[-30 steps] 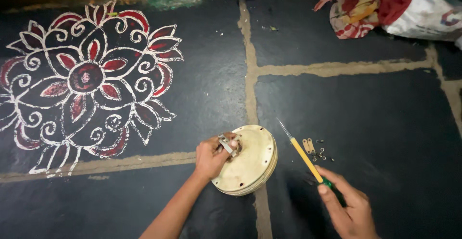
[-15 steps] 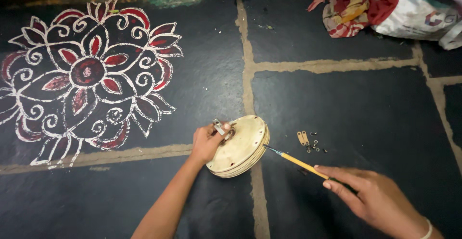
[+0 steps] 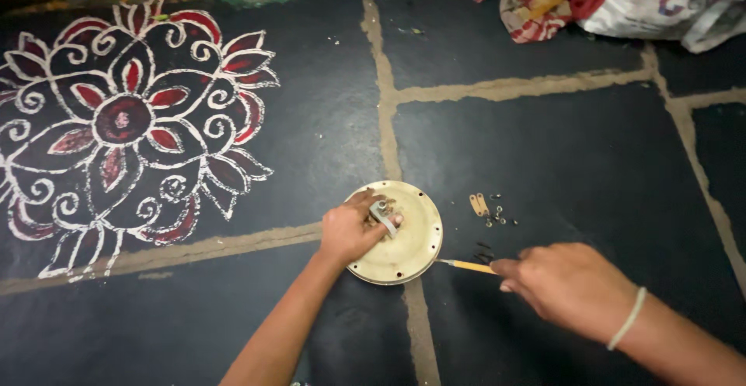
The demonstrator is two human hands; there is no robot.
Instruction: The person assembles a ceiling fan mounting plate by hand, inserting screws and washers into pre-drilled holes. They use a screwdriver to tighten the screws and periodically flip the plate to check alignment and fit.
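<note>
Cream round cover on floor | left hand pinching its metal bracket | right hand gripping screwdriver at rim | screws already out.

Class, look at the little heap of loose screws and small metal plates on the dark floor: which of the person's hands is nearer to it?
Right. The right hand, holding a yellow-handled screwdriver, sits just below the screws and plates. The left hand grips the round cream disc, which lies between it and the heap.

One cream round disc is seen under the left hand, and one yellow-handled screwdriver in the right hand. Two small metal plates are counted just beyond the right hand, beside several tiny screws, too small to be counted.
</note>
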